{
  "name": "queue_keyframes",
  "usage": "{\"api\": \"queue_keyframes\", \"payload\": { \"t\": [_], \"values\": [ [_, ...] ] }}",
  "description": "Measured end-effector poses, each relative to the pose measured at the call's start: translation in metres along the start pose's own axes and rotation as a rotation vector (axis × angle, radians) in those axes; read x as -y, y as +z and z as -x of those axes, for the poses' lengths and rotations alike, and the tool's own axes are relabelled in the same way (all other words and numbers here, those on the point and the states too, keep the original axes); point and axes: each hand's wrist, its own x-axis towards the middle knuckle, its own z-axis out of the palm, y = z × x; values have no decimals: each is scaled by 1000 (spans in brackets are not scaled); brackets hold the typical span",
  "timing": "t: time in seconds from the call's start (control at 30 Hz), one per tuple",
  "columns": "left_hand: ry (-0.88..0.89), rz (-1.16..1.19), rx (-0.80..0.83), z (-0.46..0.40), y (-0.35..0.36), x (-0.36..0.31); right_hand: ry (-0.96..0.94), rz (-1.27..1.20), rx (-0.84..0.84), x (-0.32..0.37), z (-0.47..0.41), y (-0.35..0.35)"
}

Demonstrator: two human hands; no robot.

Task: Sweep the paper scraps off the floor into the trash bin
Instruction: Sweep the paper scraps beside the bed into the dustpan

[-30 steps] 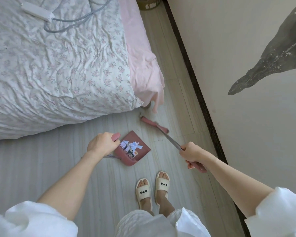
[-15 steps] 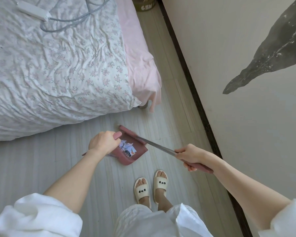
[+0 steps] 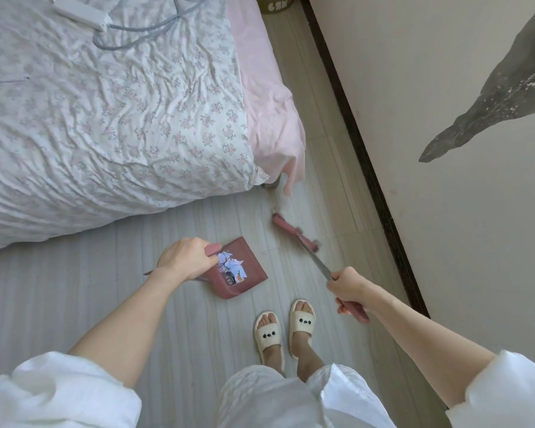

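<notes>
One dusty-pink plastic dustpan, its handle wrapped by the left hand, holds a cluster of torn white paper scraps just right of those curled fingers, while the right hand clenches one pink long-handled broom resting farther right on the pale wooden floor.

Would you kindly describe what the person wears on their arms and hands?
Both forearms are bare below loose white sleeves, pushed up toward the elbows: one on the left, one on the right. The left hand and right hand show no gloves, rings or watch.
</notes>
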Motion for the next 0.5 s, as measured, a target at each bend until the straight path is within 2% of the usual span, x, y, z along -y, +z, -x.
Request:
{"api": "queue_keyframes", "payload": {
  "t": [0.17,0.37,0.5],
  "values": [
    [-20,11,-18,2,6,7,-30,-63,150,3,20,35],
    [2,22,-28,5,8,4,-58,-79,171,15,43,12],
    [1,25,-58,20,13,14,-69,-135,121,0,59,20]
  ]
}}
